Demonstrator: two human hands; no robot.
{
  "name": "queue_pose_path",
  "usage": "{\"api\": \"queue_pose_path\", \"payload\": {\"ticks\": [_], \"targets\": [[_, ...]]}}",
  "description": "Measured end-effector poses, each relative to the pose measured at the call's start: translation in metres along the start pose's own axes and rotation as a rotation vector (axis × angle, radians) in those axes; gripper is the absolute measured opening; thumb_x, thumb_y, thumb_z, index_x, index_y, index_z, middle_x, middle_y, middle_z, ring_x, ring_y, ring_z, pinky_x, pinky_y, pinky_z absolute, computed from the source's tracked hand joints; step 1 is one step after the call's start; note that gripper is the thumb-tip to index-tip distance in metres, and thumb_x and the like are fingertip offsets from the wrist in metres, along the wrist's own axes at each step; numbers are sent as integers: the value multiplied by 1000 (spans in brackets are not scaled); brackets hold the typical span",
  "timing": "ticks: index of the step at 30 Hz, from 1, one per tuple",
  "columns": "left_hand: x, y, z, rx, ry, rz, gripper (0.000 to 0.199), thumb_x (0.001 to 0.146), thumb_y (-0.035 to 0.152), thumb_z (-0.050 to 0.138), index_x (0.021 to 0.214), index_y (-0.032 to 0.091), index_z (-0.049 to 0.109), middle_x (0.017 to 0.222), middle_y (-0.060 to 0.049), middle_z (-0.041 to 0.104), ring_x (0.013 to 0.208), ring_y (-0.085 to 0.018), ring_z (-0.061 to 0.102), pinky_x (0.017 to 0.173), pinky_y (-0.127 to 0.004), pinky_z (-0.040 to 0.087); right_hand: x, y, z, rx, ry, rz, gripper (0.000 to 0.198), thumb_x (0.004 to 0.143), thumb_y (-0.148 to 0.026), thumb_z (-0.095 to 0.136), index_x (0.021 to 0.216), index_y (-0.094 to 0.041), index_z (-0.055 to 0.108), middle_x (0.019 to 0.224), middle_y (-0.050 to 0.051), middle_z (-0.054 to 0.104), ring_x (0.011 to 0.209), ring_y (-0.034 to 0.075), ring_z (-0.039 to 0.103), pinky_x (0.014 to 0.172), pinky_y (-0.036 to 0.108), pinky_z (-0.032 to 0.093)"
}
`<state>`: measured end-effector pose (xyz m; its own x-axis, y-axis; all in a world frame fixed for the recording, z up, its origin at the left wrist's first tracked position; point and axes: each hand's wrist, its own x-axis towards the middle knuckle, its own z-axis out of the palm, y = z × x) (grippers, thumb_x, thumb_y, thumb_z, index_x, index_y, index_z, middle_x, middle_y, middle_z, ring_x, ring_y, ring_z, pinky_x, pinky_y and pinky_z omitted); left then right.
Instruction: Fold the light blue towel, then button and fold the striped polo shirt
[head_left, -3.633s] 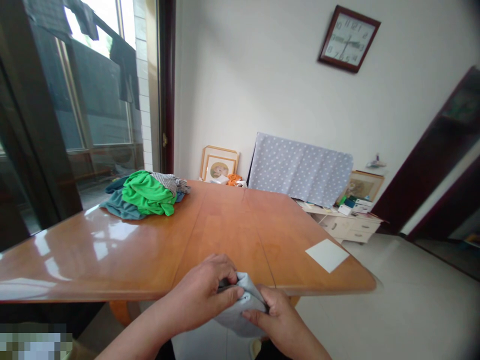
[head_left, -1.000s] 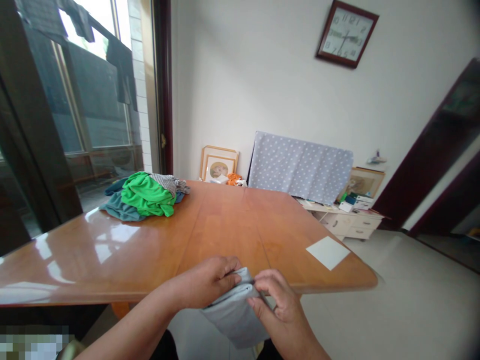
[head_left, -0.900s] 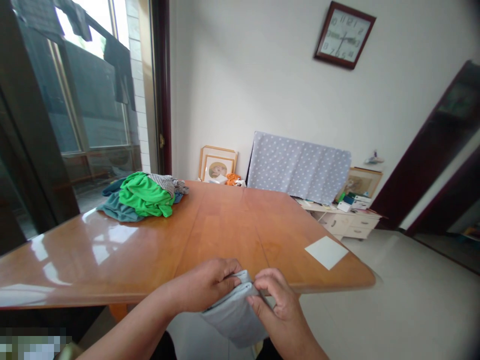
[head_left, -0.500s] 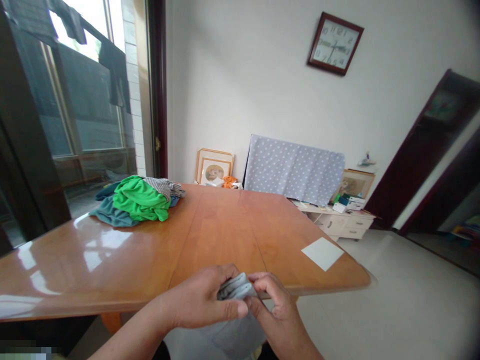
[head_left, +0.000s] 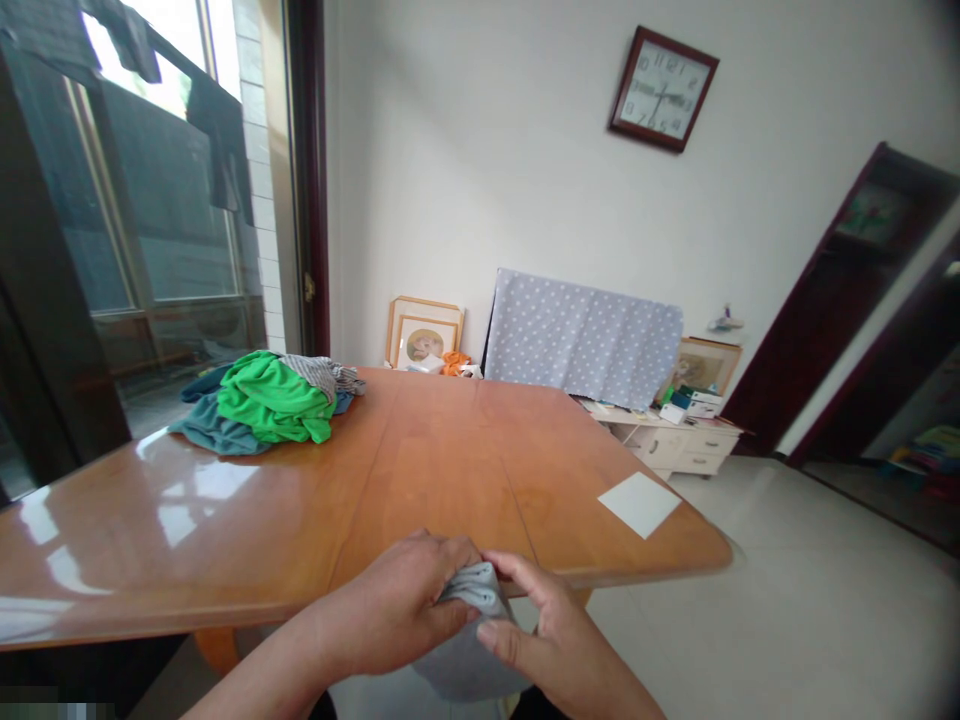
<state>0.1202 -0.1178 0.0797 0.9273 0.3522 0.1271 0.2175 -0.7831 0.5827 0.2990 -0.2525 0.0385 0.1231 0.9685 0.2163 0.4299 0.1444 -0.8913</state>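
Near the table's front edge, a light grey cloth [head_left: 469, 668] is bunched into folds at its top and hangs down below my hands. My left hand [head_left: 401, 605] is closed around the gathered folds, thumb on the near side. On the right of the folds, my right hand [head_left: 544, 625] holds the cloth with its fingertips at the far side and its thumb at the near side. The lower part of the cloth drops below the tabletop, and its full shape is hidden, so I cannot tell what kind of garment or fabric piece it is.
A wooden table [head_left: 442, 450] spans the view. At its far left lies a heap of clothes with a bright green garment [head_left: 277, 400]. A white square sheet [head_left: 639, 504] lies near the right corner. Behind stand a dotted cloth cover [head_left: 585, 335] and a white cabinet [head_left: 701, 450].
My right thumb has drawn back from the folds, and the right hand has spread a little around the cloth. The left hand keeps its hold. The view has shifted slightly.
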Motion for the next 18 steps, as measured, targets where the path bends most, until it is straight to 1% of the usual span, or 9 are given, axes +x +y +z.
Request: {"api": "queue_pose_path", "payload": {"ticks": [3, 6, 9, 12, 14, 16, 18], "targets": [[0, -1, 1, 1, -10, -18, 17, 87, 31, 60, 103, 24, 61, 96, -1, 66, 93, -20, 57, 79, -29, 41, 3, -3, 1, -32, 22, -7, 39, 85, -34, 72, 122, -26, 66, 116, 4, 71, 108, 24, 65, 96, 36, 48], [0, -1, 3, -23, -2, -36, 21, 86, 31, 61, 105, 24, 57, 96, -1, 64, 93, -20, 56, 77, -28, 41, 5, -5, 2, -81, 30, -8, 25, 87, -31, 68, 112, -24, 69, 107, 2, 72, 100, 22, 66, 90, 32, 49], [-1, -1, 3, -68, 4, -40, 24, 84, 28, 63, 106, 24, 54, 95, 1, 63, 91, -19, 56, 75, -28, 42, 4, -6, 1, -167, 37, -12, 23, 85, -28, 70, 107, -24, 68, 101, 1, 72, 95, 20, 65, 87, 29, 48], [0, -2, 0, -190, -38, -19, 31, 82, 26, 65, 110, 25, 51, 96, 2, 64, 85, -16, 58, 72, -26, 44, 2, -4, -1, -226, 52, -41, 22, 84, -26, 68, 106, -23, 67, 99, 1, 71, 93, 19, 64, 84, 27, 47], [0, -6, -5, -269, -41, 19, 32, 84, 27, 64, 112, 24, 51, 100, 1, 64, 88, -16, 59, 76, -27, 46, -1, -1, -3, -246, 84, -50, 22, 85, -26, 66, 107, -23, 66, 99, 1, 70, 91, 18, 64, 81, 26, 47], [-1, -14, -13, -310, 23, 33, 24, 88, 29, 58, 111, 23, 53, 106, -1, 63, 97, -17, 59, 84, -29, 46, -4, 3, -7, -262, 124, -40, 23, 86, -27, 64, 109, -23, 64, 99, 2, 70, 91, 18, 64, 80, 26, 47], [-3, -23, -19, -325, 106, 14, 18, 93, 27, 50, 110, 22, 55, 107, -2, 62, 102, -18, 57, 90, -31, 46, -7, 7, -10, -280, 152, -43, 25, 87, -28, 62, 112, -23, 63, 102, 2, 70, 92, 18, 64, 81, 26, 48]]}}
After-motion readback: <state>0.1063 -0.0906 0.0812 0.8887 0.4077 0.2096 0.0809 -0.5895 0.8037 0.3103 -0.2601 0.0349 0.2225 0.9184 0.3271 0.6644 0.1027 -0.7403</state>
